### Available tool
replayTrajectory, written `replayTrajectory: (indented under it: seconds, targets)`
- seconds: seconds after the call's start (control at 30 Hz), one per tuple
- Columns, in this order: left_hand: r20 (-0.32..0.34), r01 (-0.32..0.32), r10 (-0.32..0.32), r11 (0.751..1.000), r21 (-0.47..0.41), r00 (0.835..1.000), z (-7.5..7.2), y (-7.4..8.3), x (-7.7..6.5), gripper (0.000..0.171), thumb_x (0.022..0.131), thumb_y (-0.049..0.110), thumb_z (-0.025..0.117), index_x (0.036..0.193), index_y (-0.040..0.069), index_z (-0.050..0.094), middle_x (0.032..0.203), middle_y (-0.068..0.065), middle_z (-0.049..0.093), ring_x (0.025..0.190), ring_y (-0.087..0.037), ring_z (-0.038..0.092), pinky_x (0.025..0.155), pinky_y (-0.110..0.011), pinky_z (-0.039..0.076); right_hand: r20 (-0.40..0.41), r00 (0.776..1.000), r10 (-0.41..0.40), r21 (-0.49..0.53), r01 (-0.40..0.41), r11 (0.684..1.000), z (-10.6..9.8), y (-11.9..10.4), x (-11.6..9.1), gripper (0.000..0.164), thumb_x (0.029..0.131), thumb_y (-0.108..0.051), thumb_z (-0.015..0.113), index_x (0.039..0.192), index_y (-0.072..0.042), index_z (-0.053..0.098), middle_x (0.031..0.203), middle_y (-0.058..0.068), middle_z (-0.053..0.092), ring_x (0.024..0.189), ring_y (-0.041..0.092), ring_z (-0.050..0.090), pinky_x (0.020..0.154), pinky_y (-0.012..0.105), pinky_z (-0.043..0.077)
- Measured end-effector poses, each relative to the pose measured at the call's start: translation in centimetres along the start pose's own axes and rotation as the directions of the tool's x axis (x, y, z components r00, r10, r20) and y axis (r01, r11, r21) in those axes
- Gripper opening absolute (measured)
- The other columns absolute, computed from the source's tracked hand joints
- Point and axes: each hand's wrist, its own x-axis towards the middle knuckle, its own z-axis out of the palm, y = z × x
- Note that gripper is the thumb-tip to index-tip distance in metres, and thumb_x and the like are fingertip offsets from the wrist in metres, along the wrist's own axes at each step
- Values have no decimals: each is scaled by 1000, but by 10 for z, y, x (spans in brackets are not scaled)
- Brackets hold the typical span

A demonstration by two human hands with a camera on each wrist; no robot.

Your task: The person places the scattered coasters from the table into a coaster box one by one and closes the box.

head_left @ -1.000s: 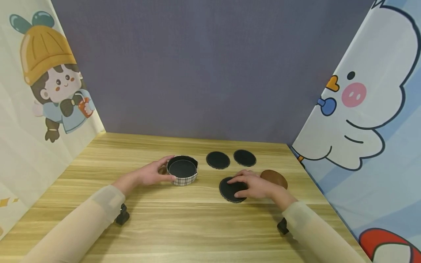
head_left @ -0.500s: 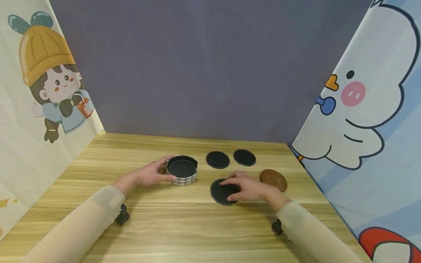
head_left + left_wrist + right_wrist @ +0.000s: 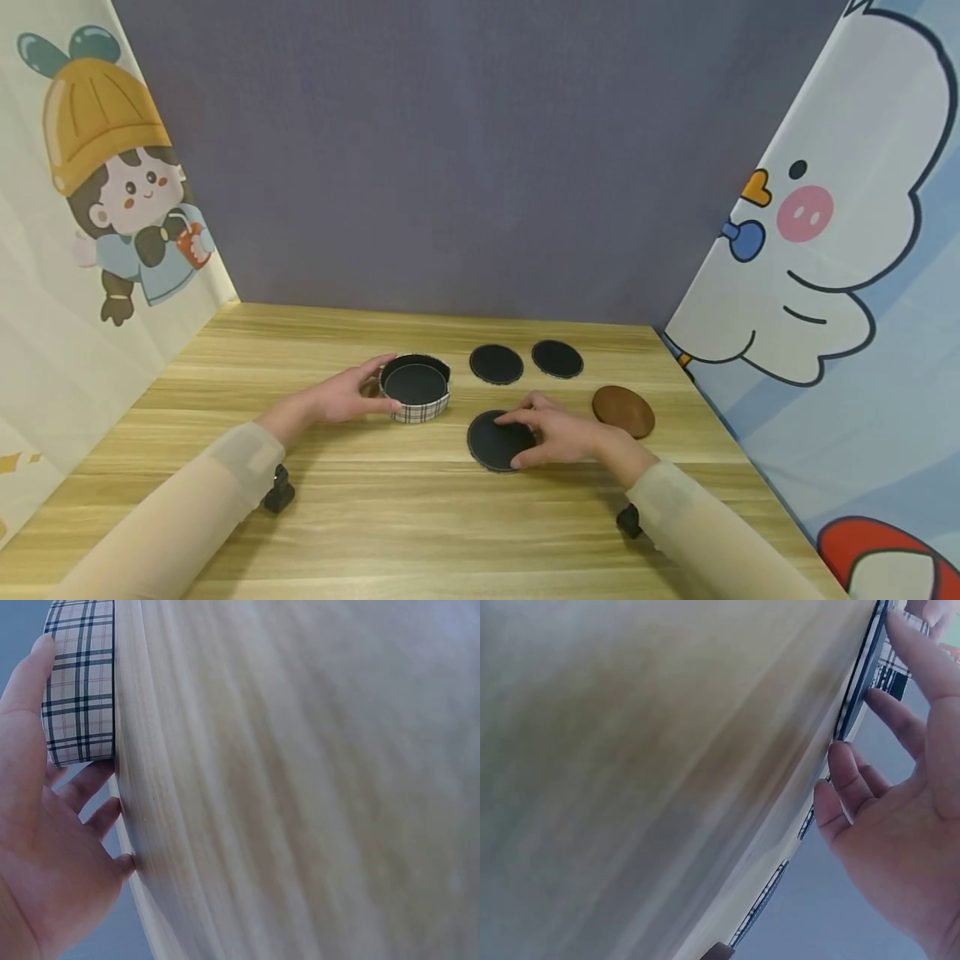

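Left hand point(image 3: 347, 395) grips the box point(image 3: 424, 412); right of the box, a disc point(image 3: 492, 443) lies under the loosely spread right hand point(image 3: 558, 432), its right edge partly hidden

The right hand point(image 3: 907, 832) holds a thin black disc point(image 3: 864, 671), seen almost edge-on, two of its digit tips touching it. Just beyond the disc is a plaid-sided round case point(image 3: 889, 664), partly hidden, with a blurred bit of the left hand point(image 3: 936, 611) near it. Wood-grain tabletop point(image 3: 652, 750) spreads left of the disc. Below the disc come two check-rimmed slabs point(image 3: 759, 904), then a brown rounded edge point(image 3: 718, 951); grey backdrop point(image 3: 832, 892) also shows below it.
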Motion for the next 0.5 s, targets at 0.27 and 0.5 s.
replayTrajectory:
  seconds: [0.27, 0.5]
  targets:
    - [8, -1, 1, 1000, -24, 1000, 0, -1, 0, 109, 99, 47, 82, 178, 18, 14, 173, -33, 36, 158, -55, 39, 114, -59, 56, 15, 1000, 1, 6, -1, 1000, 1, -1, -4, 74, 95, -54, 84, 161, -35, 56, 143, 2, 50, 105, 17, 51, 90, 37, 48]
    - [10, 1, -1, 1000, -21, 1000, 0, -1, 1, 109, 99, 47, 82, 178, 17, 13, 172, -33, 37, 158, -56, 40, 108, -54, 61, 19, 1000, 12, 7, -12, 1000, 4, -1, -7, 76, 95, -56, 84, 162, -35, 54, 134, -1, 50, 103, 18, 51, 88, 38, 47]
